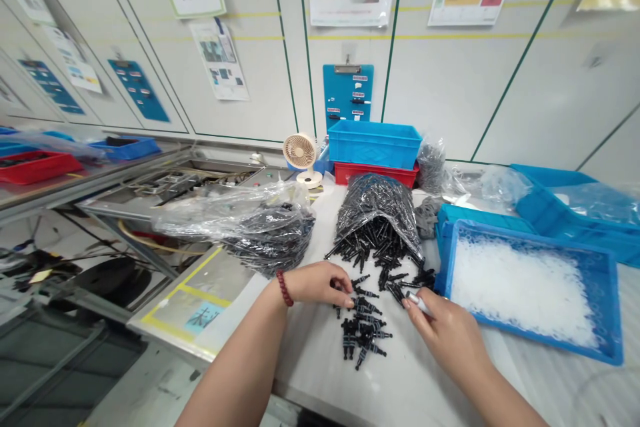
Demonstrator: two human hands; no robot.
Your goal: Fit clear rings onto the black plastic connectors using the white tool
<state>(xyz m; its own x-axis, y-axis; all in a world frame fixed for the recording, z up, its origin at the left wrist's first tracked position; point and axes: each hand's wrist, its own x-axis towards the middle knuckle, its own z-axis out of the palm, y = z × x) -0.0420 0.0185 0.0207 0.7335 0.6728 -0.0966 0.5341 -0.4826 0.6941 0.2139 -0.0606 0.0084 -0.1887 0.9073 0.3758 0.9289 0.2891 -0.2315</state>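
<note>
Clamps white tube between thumb and fingers of right hand; has loose black parts just beyond the fingertips, too close to tell touching or apart. Curls left hand, thumb and fingers near together, at upper left edge of small heap of black parts; cannot tell if clamped on one. Wears dark red bracelet on left wrist. Has heap on white tabletop, between the hands and toward near edge, parts crossing at mixed angles, grey bands on several. Just beyond, has open clear bag spilling more black parts toward hands. To left, has second bag, also with dark contents. To right, has blue tray of white rings. Farther back, has blue bin on red bin, beside fan; on wall, blue clipboard.
</note>
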